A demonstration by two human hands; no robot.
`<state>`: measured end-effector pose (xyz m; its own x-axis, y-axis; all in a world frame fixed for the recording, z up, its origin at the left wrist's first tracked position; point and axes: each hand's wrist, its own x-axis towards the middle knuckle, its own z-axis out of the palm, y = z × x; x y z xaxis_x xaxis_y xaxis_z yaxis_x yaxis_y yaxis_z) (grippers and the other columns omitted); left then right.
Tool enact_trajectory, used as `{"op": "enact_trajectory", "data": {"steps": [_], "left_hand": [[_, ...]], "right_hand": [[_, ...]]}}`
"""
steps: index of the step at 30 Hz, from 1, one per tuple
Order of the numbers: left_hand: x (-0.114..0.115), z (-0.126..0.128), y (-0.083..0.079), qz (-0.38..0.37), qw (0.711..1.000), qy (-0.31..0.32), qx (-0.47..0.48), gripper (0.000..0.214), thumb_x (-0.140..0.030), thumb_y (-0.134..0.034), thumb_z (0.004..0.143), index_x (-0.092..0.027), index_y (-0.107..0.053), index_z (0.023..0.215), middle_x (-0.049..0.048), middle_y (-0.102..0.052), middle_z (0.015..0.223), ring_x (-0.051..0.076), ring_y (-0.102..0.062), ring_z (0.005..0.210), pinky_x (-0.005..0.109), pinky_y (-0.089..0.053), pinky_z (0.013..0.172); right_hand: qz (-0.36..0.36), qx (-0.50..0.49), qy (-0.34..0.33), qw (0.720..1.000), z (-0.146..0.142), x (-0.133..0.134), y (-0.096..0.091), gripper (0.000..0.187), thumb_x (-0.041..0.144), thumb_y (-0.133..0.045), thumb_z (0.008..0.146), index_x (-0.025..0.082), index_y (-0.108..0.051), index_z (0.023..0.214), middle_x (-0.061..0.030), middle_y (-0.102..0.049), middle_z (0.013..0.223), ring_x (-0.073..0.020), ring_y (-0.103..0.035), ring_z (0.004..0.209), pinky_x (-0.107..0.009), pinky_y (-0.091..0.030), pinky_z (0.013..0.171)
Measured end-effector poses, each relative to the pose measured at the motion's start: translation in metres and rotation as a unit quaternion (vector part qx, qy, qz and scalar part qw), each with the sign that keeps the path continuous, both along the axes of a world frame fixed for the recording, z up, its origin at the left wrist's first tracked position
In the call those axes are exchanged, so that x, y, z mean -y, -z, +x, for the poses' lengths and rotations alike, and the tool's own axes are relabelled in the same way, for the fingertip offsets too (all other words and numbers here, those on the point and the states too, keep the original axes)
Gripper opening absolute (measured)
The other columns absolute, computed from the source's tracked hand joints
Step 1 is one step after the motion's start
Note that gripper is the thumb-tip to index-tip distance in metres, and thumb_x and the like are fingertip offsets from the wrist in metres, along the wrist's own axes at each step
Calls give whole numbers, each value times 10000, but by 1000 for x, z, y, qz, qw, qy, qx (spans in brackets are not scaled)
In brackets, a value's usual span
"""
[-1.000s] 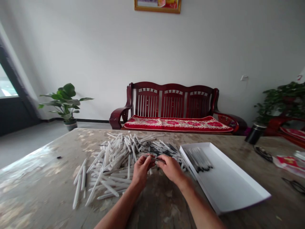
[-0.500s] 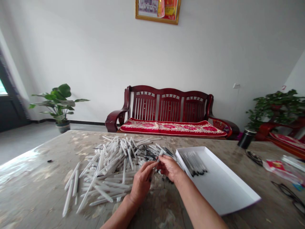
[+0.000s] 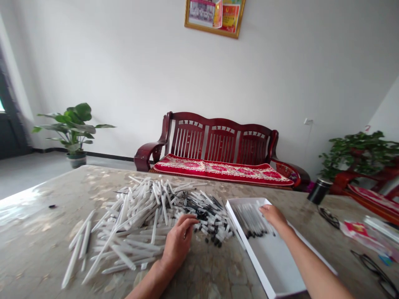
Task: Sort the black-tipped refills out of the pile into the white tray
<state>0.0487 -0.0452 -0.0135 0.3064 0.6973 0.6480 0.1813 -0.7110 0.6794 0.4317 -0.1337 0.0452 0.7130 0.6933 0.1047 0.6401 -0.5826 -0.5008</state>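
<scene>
My right hand (image 3: 274, 216) is over the far part of a shallow white box (image 3: 280, 265), its fingers closed on the upper end of a clear pen (image 3: 268, 222) with a dark lower tip. A row of similar clear pens (image 3: 249, 216) with black ends lies in the box, just left of that hand. My left hand (image 3: 178, 240) rests low over the table, fingers curled; a small dark spot shows at its palm, too small to name. Beside its fingertips are small clear and black caps (image 3: 215, 228). To its left spreads a heap of whitish pen barrels (image 3: 134, 224).
Dark, thin pen parts (image 3: 202, 203) lie behind the caps. Black glasses (image 3: 374, 265), a plastic packet (image 3: 358, 232) and a black cup (image 3: 319, 190) occupy the table's right side. Beyond the table stands a red wooden bench (image 3: 218, 141). A small black piece (image 3: 52, 206) lies far left.
My hands were together over the caps with a pen between them. My right hand has moved right over the box with a pen; my left stays by the caps. The view has tilted slightly.
</scene>
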Motion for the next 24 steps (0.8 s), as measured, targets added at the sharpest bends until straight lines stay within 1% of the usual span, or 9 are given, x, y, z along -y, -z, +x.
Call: {"op": "enact_trajectory", "data": {"steps": [3, 6, 10, 14, 17, 19, 22, 24], "left_hand": [[-3, -1, 2, -3, 1000, -2, -1, 258, -194, -480, 914, -257, -729, 898, 56, -742, 1009, 193, -718, 944, 295, -563, 841], [-4, -2, 2, -8, 1000, -6, 1, 259, -197, -480, 908, -255, -730, 876, 59, -744, 1000, 195, -721, 932, 295, -565, 832], [-4, -3, -1, -15, 1000, -11, 5, 263, -191, -482, 891, -253, -733, 848, 61, -746, 977, 202, -724, 912, 299, -570, 814], [-4, -3, -3, -18, 1000, -10, 9, 273, -173, -481, 878, -253, -738, 835, 63, -748, 965, 202, -724, 898, 298, -571, 806], [-3, -3, -3, -22, 1000, -10, 11, 277, -162, -481, 872, -253, -739, 826, 63, -749, 958, 202, -724, 892, 301, -568, 815], [-2, -3, -4, -25, 1000, -12, 11, 280, -152, -480, 868, -252, -738, 823, 58, -749, 955, 200, -725, 886, 300, -565, 817], [-1, -3, -5, -34, 999, -27, 3, 284, -137, -476, 868, -255, -733, 840, 46, -747, 964, 194, -724, 896, 291, -554, 819], [-1, -4, -5, -43, 998, -45, -10, 288, -133, -475, 874, -261, -732, 860, 35, -745, 980, 187, -721, 900, 284, -546, 813]], "right_hand": [[-36, 12, 5, 999, 16, 1, 13, 251, 312, -591, 836, 169, -721, 676, -70, -717, 651, -188, -665, 654, -250, -387, 600], [-49, 28, 2, 998, 22, -4, 23, 254, 356, -594, 836, 186, -748, 730, -76, -747, 734, -205, -685, 738, -250, -391, 624], [-53, 41, -10, 998, 21, -12, 27, 242, 357, -591, 839, 200, -769, 791, -70, -764, 807, -205, -692, 803, -248, -403, 653], [-64, 55, -15, 996, 14, -15, 27, 182, 297, -617, 806, 215, -773, 761, -58, -758, 765, -211, -691, 801, -256, -408, 659], [-75, 66, -20, 995, 8, -13, 23, 185, 241, -602, 804, 220, -775, 739, -57, -758, 762, -212, -696, 781, -260, -417, 654], [-80, 77, -17, 994, 2, -12, 17, 201, 200, -583, 806, 215, -781, 774, -68, -764, 799, -220, -703, 794, -263, -426, 654], [-65, 109, -20, 992, -18, -14, 2, 264, 176, -538, 842, 209, -778, 948, -100, -764, 974, -236, -703, 912, -272, -447, 711], [-41, 135, -52, 989, -42, -20, -8, 313, 201, -490, 897, 206, -748, 1074, -113, -731, 1128, -229, -679, 1018, -272, -452, 787]]}}
